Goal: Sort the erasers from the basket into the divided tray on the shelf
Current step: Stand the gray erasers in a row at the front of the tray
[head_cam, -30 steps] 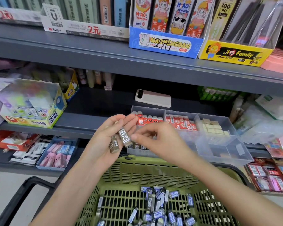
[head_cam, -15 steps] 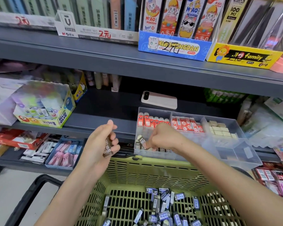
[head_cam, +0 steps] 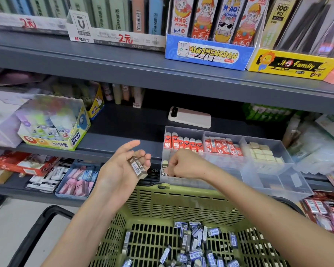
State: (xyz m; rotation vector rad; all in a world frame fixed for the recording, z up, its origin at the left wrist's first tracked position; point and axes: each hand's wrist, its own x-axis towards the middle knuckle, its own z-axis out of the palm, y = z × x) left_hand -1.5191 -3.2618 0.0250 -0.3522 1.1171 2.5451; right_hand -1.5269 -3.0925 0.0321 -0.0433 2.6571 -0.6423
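My left hand (head_cam: 121, 168) holds a brown 2B eraser (head_cam: 137, 167) palm-up, just left of the clear divided tray (head_cam: 274, 182) on the shelf. My right hand (head_cam: 183, 163) reaches into the tray's front left compartment, its fingers curled round another 2B eraser (head_cam: 164, 168) that stands there. Red-sleeved erasers (head_cam: 183, 144) and white erasers (head_cam: 262, 153) fill the back compartments. Below, the green basket (head_cam: 181, 201) holds several blue-and-grey wrapped erasers (head_cam: 193, 245).
A white phone (head_cam: 189, 117) lies on the shelf behind the tray. A glue-stick box (head_cam: 54, 124) stands at the left. The upper shelf edge (head_cam: 162, 74) overhangs. A blue bin of pink erasers (head_cam: 77, 180) sits on the lower shelf.
My right hand took an eraser from my left hand and carried it right and down into the tray's front left compartment. My left hand stays raised with one eraser.
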